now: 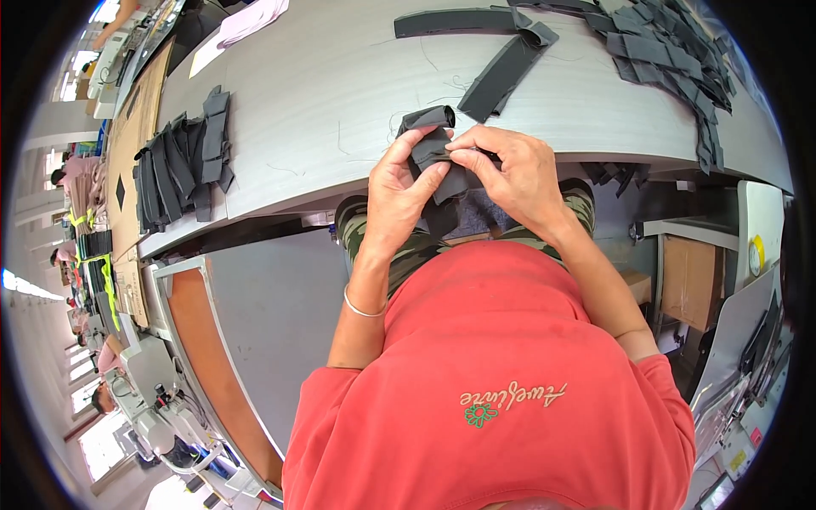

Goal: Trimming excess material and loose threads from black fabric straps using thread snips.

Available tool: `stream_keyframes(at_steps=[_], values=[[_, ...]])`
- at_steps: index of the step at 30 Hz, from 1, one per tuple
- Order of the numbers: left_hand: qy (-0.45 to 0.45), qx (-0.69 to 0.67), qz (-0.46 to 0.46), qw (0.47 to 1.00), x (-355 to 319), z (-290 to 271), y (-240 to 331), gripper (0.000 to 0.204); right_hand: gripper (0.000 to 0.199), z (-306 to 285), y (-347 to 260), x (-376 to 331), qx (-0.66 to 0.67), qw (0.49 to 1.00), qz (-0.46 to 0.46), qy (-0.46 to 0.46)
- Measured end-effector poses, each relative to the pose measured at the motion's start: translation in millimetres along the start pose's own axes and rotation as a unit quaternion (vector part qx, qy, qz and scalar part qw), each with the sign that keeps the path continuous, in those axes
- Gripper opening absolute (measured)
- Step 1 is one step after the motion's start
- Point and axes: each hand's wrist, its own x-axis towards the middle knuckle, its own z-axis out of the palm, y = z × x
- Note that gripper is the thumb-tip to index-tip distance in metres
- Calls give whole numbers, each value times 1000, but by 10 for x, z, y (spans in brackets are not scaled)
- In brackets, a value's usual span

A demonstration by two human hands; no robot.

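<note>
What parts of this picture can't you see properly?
- Head view: the lower part of the dark fabric piece is covered by the left hand and right hand.
- The pile of dark strips is cut off by the picture's dark rim.
- The sewing machine sits bent and small near the rim.
- The person's lap is hidden by the red shirt.

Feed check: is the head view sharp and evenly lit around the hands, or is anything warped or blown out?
Head view: left hand, right hand and the dark fabric strip they pinch are sharp and evenly lit, with soft shadows; fisheye bends the grey table edge into an arc; windows at the far left rim are blown out; corners are vignetted black.
</note>
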Motion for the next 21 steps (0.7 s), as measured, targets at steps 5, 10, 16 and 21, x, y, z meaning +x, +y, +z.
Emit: stream_keyframes(at_steps=[5, 10, 16, 21], values=[[-8, 39, 13, 999, 3, -18, -9, 44, 12, 60, 4, -10, -20, 999, -28, 35], [-4, 22, -11, 1000, 0, -5, 7, 44, 11, 95, -2, -9, -19, 998, -46, 42], [22, 42, 8, 999, -16, 21, 36, 40, 12, 63, -3, 11, 36, 999, -1, 38], [29, -105, -66, 992, -22, -44, 125, 37, 12, -53, 91, 3, 85, 993, 72, 24]])
